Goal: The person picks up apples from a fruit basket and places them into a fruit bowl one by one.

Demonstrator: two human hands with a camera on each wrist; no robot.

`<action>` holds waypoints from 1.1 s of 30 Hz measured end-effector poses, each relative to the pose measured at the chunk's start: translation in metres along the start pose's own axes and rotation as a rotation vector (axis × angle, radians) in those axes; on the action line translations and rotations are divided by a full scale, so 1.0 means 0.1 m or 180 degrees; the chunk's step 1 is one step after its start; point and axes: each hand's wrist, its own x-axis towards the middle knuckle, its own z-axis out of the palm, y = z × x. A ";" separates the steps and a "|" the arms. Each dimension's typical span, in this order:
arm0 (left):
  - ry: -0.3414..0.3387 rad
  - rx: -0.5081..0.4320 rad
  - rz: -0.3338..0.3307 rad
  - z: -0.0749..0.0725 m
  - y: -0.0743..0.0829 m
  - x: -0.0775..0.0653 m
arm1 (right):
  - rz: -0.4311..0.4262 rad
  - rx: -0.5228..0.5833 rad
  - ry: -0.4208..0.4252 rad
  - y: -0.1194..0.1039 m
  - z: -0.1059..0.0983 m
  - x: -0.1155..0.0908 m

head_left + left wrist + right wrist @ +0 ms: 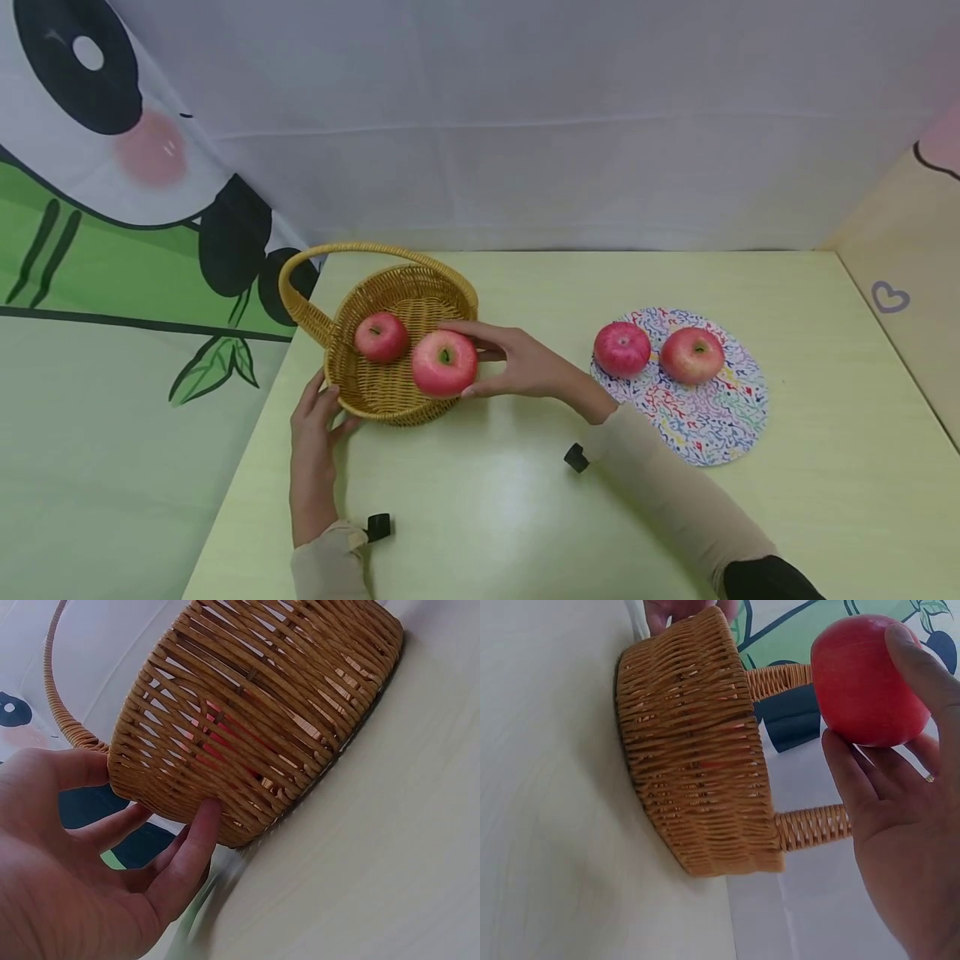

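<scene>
A brown wicker basket (390, 402) with a tall arched handle (360, 247) stands on the table's left part. One red apple (381, 337) lies inside it. My left hand (318, 442) holds the basket at its left front rim; in the left wrist view its thumb (196, 844) presses the outer woven wall. Over the basket's right front side, my right hand (517, 364) grips a second red apple (444, 363). The right wrist view shows this apple (866, 682) above rim height, with the thumb on one side and the fingers on the other.
To the right lies a round plate (705, 433) with a colourful squiggle pattern. Two more apples, one left (622, 350) and one right (692, 356), rest on it. A white cloth backdrop (525, 183) rises behind the pale table (480, 517), with a printed cartoon sheet (135, 375) at left.
</scene>
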 end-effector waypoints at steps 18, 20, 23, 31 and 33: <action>0.0038 0.0106 0.0051 0.01 -0.02 0.00 | 0.0092 -0.0545 0.0835 -0.03 -0.10 -0.63; 0.0041 0.0111 0.0050 0.01 -0.01 0.00 | 0.0087 -0.0567 0.0937 -0.03 -0.08 -0.69; 0.0039 0.0129 0.0056 0.01 -0.01 0.00 | 0.0057 -0.0642 0.1107 -0.02 -0.05 -0.78; 0.0004 0.0140 0.0058 0.00 -0.02 0.00 | 0.0234 -0.0734 0.1578 -0.02 0.01 -1.02; 0.0002 0.0155 0.0063 0.00 -0.02 0.00 | 0.0258 -0.0728 0.1678 -0.02 0.01 -1.07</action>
